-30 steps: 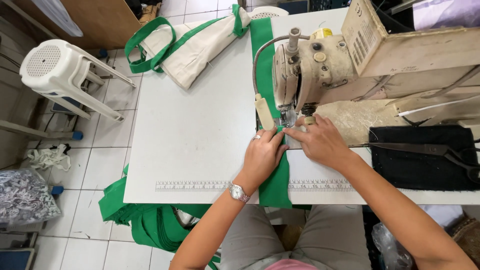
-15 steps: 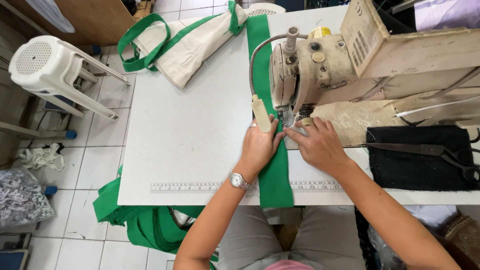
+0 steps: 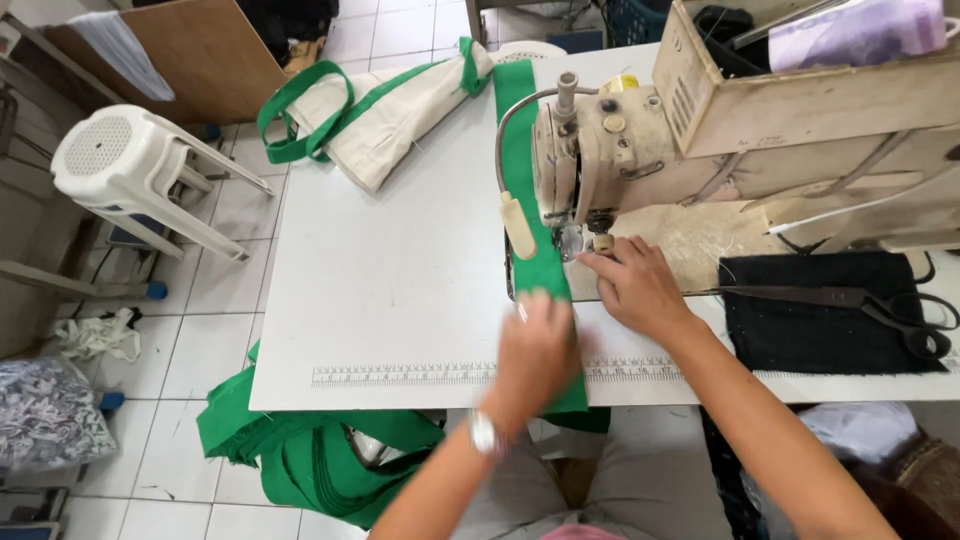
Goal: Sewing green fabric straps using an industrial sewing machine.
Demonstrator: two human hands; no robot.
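Note:
A long green fabric strip runs down the white table, under the head of a cream sewing machine and over the front edge. My left hand, blurred, lies flat on the strip near the printed ruler at the table's front edge. My right hand rests by the needle area, fingertips on the strip's right edge next to the presser foot. A watch is on my left wrist.
A cream bag with green handles lies at the table's far end. Black scissors rest on a black cloth at right. Piled green strip hangs below the table's front-left. A white plastic stool stands on the tiled floor.
My left hand has slid back along the strip toward the front edge. The right hand stays by the needle. The camera has moved closer.

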